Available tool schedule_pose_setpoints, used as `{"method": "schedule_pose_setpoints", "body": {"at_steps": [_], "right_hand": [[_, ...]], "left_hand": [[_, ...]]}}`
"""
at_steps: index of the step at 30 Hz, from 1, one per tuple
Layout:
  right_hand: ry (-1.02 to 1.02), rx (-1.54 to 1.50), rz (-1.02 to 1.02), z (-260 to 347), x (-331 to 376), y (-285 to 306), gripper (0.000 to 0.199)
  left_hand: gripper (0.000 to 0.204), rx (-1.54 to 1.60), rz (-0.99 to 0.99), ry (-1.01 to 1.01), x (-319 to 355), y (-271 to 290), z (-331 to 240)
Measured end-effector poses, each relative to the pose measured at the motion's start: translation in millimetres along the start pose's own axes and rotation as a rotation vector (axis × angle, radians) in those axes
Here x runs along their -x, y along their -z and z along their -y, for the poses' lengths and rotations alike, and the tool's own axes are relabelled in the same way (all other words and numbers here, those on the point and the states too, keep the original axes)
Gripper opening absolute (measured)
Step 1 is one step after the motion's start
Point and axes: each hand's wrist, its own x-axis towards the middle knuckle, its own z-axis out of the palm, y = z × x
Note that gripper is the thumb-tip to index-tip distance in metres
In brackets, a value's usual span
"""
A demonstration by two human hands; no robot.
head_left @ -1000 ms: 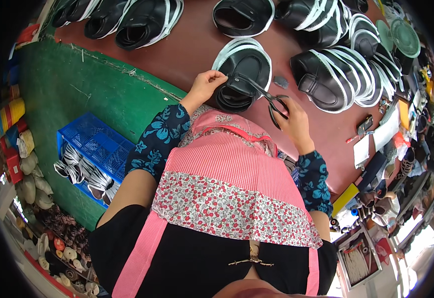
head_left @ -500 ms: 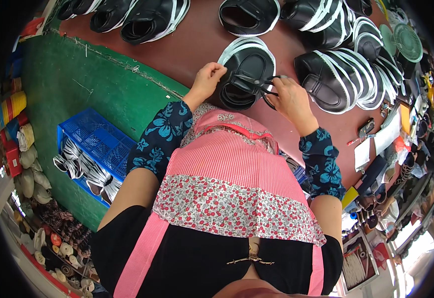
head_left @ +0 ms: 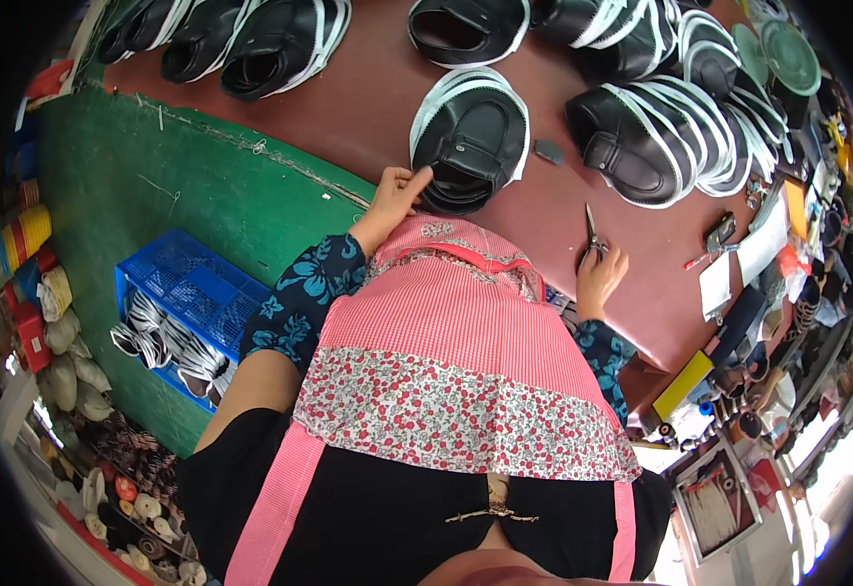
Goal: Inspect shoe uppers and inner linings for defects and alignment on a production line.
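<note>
A small stack of black shoe uppers (head_left: pixel 475 137) with white zigzag edging lies on the brown tabletop in front of me. My left hand (head_left: pixel 397 200) is at its near left side, thumb and fingers closed on the rim of the upper by the opening. To the right, apart from the stack, my right hand (head_left: pixel 602 278) holds dark scissors (head_left: pixel 592 230) by the handles, low over the tabletop. Their blades point away from me. Part of the fingers' grip on the handles is hidden.
More black uppers (head_left: pixel 632 146) are stacked at the right, others (head_left: pixel 280 44) at the far left. A small dark grey piece (head_left: pixel 548 150) lies on the brown tabletop (head_left: pixel 661 283). A blue crate (head_left: pixel 187 293) with striped pieces stands left, beside a green surface (head_left: pixel 212 186).
My right hand has carried the scissors off the uppers, rightward and toward me. My left hand has slid nearer along the uppers' left side. The small grey piece now shows.
</note>
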Motion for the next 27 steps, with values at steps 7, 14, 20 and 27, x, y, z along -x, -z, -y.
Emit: {"method": "schedule_pose_setpoints", "body": {"at_steps": [7, 14, 20, 27], "right_hand": [[0.309, -0.318, -0.008, 103.2, -120.7, -79.6, 0.038], [0.138, -0.235, 0.319, 97.4, -117.1, -93.3, 0.033], [0.583, -0.471, 0.194, 278.6, -81.6, 1.4, 0.020], [0.615, -0.236, 0.441, 273.9, -68.6, 6.9, 0.038]], "left_hand": [[0.079, -0.281, -0.118, -0.150, -36.7, -28.9, 48.2], [0.069, -0.076, -0.226, -0.509, 22.5, -36.2, -31.4], [0.068, -0.398, -0.294, -0.603, 36.8, -43.2, -56.1], [0.066, -0.435, -0.328, -0.651, 26.0, -41.6, -46.5]]}}
